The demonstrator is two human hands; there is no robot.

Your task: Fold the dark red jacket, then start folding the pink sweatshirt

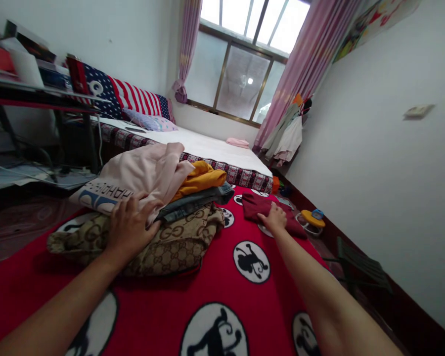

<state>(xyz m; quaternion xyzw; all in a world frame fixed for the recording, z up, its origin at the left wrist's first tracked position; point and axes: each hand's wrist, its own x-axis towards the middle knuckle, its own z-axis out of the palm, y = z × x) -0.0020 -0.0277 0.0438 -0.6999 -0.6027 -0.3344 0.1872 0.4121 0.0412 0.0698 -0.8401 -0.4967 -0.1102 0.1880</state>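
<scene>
The left hand (131, 228) lies flat, fingers spread, on the pink garment (148, 170) topping the clothes pile (163, 217) at centre left; its grip clamps nothing. The right hand (274, 219), right of centre, presses open-palmed on the maroon garment (257, 205), which lies apart on the red blanket (207, 287). Judging by this, one piece looks folded; the pile of orange, denim and patterned brown clothes remains.
</scene>
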